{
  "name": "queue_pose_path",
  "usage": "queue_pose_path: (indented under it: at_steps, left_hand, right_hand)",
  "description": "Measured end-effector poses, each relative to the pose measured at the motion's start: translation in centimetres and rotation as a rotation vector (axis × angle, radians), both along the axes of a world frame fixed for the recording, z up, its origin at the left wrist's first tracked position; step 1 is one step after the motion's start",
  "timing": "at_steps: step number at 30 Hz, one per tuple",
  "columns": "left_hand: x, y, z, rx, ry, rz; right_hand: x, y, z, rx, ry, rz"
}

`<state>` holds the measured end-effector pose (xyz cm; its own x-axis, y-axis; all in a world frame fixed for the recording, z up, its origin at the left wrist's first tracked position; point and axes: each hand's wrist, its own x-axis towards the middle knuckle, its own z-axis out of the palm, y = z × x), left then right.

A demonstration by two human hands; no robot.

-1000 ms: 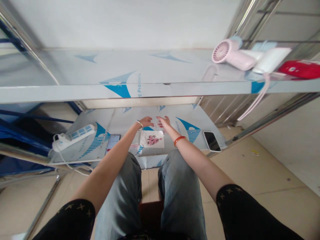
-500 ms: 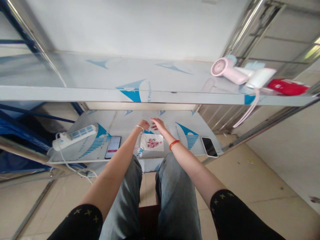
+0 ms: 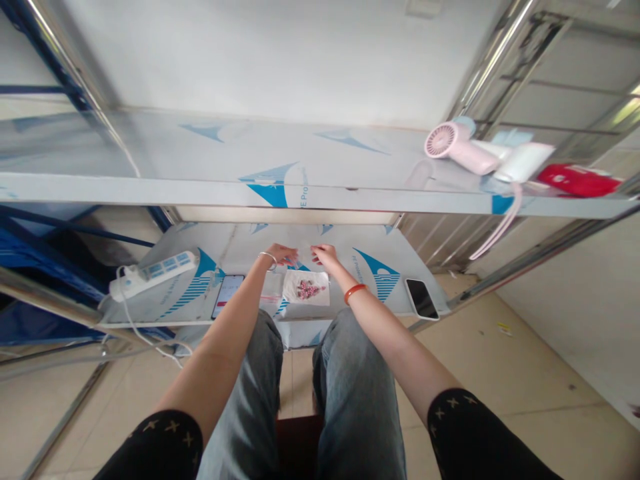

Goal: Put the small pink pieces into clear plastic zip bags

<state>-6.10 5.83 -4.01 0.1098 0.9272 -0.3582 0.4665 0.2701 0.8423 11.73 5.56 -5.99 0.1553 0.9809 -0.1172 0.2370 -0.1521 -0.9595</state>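
Observation:
My left hand [image 3: 283,255], with a silver bangle at the wrist, is closed in a pinch above the lower shelf. Facing it a short gap away is my right hand [image 3: 324,255], its fingers also pinched together. Something pale and see-through seems to lie between the fingertips, too small and faint to name. Just below the hands, a white sheet [image 3: 293,293] lies flat, bearing a pink and red beaded-looking piece [image 3: 309,289] shaped like a small tree. A clear packet with a reddish strip [image 3: 271,300] is at the sheet's left.
A phone with a lit screen [image 3: 227,293] lies left, partly behind my left forearm. Further left is a white power strip [image 3: 155,273] with its cable hanging over the edge. A dark-screened phone [image 3: 423,299] lies right. The upper shelf [image 3: 200,190] holds a pink handheld fan [image 3: 465,150] and a red pouch [image 3: 577,180].
My hands have drawn slightly apart, the left moving left and the right moving right. The right fingers, stretched out before, are now pinched. The view has shifted slightly.

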Motion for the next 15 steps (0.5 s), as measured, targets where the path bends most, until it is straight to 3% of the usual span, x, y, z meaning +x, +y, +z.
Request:
queue_pose_path:
  at_steps: [8,11,15]
  left_hand:
    - [0.4,0.6,-0.3,-0.031,-0.073,0.026]
    - [0.6,0.8,-0.3,0.006,-0.133,0.135]
    - [0.8,0.9,-0.2,0.043,-0.232,0.280]
  right_hand:
    - [0.7,-0.2,0.3,-0.006,-0.005,-0.034]
    - [1.0,-0.2,0.2,-0.023,0.054,-0.033]
    - [1.7,-0.4,-0.2,-0.074,0.093,0.160]
